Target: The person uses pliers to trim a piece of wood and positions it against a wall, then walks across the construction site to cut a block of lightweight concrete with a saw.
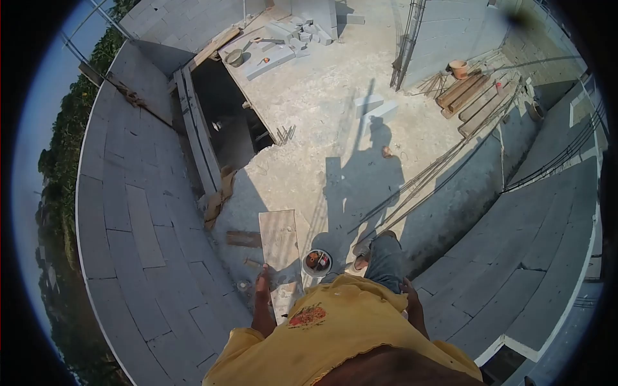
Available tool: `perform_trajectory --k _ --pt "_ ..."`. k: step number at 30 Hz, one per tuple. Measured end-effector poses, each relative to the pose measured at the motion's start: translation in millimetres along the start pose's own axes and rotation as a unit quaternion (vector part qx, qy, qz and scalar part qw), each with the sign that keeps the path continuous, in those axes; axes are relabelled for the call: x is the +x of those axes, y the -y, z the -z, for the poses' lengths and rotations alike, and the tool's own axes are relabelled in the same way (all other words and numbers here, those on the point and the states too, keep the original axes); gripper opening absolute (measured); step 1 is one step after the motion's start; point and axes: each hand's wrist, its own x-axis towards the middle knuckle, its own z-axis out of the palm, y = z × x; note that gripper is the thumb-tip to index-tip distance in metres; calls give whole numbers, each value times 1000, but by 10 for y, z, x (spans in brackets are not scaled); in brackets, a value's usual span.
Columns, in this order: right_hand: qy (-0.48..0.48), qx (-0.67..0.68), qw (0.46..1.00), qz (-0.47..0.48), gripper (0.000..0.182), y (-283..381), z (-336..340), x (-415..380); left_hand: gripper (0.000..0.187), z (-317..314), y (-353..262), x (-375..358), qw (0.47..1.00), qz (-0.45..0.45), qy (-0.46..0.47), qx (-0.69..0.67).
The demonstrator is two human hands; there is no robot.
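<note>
My left hand (262, 283) hangs beside a long pale slab (278, 241), at its left edge near the bottom of the view. A small wooden handle-like piece (252, 262) shows just beyond the fingertips; whether the hand touches it is unclear. Its fingers look pressed together, too small to make out any grip. My right hand (409, 291) is down by my right thigh, its fingers mostly hidden in shadow. Between my hands, a round bucket (317, 262) with dark and orange items inside stands on the floor, right of the slab.
A rectangular floor opening (225, 119) lies ahead on the left, edged by planks (196, 128). Grey block walls (148, 244) curve along both sides. Long thin rods (431, 174) cross the floor at right. Further off are block pieces (299, 35), brown planks (462, 93) and upright rebar (407, 48).
</note>
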Motion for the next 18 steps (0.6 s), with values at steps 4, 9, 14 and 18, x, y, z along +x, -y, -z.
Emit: perform_trajectory --k 4,9,14,18 --pt "34 -138 990 -17 53 862 -419 220 47 -342 -345 130 996 -65 42 -47" --pt "121 -359 923 70 48 886 -256 2111 51 -1094 -916 802 991 -37 -126 -10" --pt "133 -376 902 165 46 2671 -1078 3028 76 -2174 -1831 1789 988 -44 -139 46" --pt "32 -167 983 75 51 4312 -1807 3215 74 -2836 -2831 1806 995 -1 -96 38"
